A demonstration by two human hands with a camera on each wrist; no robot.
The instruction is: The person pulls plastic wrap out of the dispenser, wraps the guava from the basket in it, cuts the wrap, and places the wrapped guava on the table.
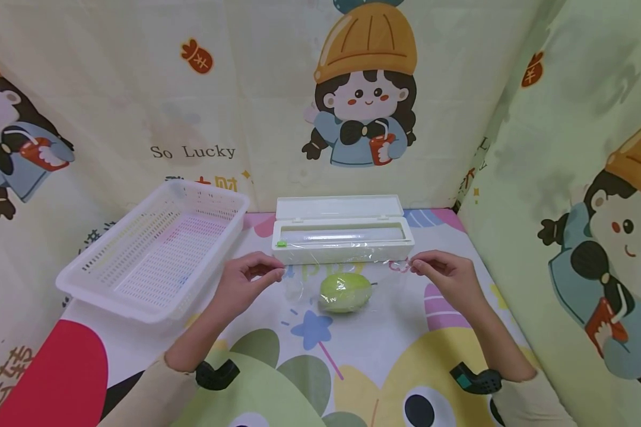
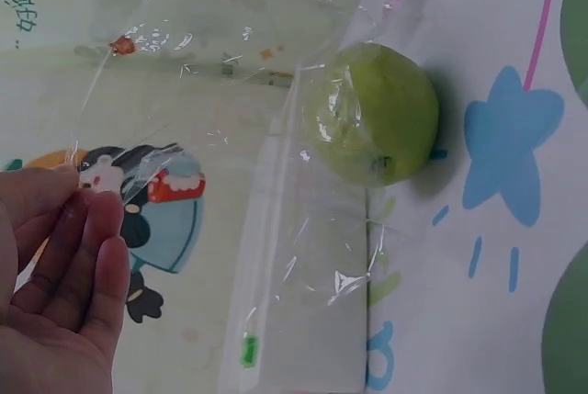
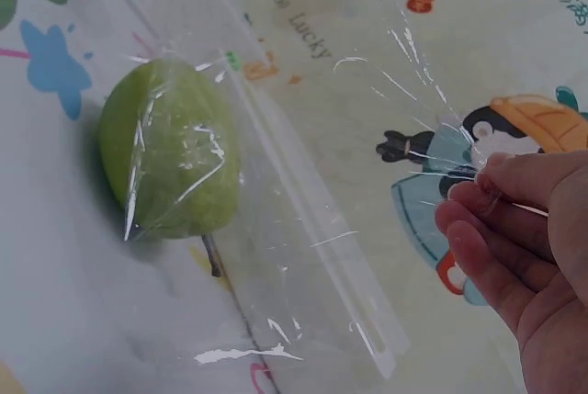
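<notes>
Box: from my remote place I take the white box (image 1: 344,256) as landmark; its lid (image 1: 339,207) is tipped up at the back, and a shiny roll (image 1: 342,235) lies inside
Film, done: I see a wide sheet of clear film (image 2: 340,279) already spread out in front of the box and over the fruit (image 1: 345,292)
Film, left: in my judgement the fruit is only covered from above, so its sides and underside remain unwrapped; if the sheet is cut from the roll, I cannot tell
Fruit: it lies on the table (image 1: 384,323), just in front of the box; it is oval, green and smooth, with a thin dark stem pointing to the right
Left hand: near the front left corner of the box, the left hand (image 1: 248,281) pinches the film between thumb and fingers
Right hand: near the front right corner of the box, the right hand (image 1: 448,276) pinches the other side of the film; I see neither grip released
Film texture: thin, glossy and wrinkled, with sharp bright creases
Basket: to the left of the box stands a white basket (image 1: 107,300), I think plastic, rectangular with rounded corners and many small holes
Slider: a small green slider (image 1: 281,244) sits at the box's left end
</notes>
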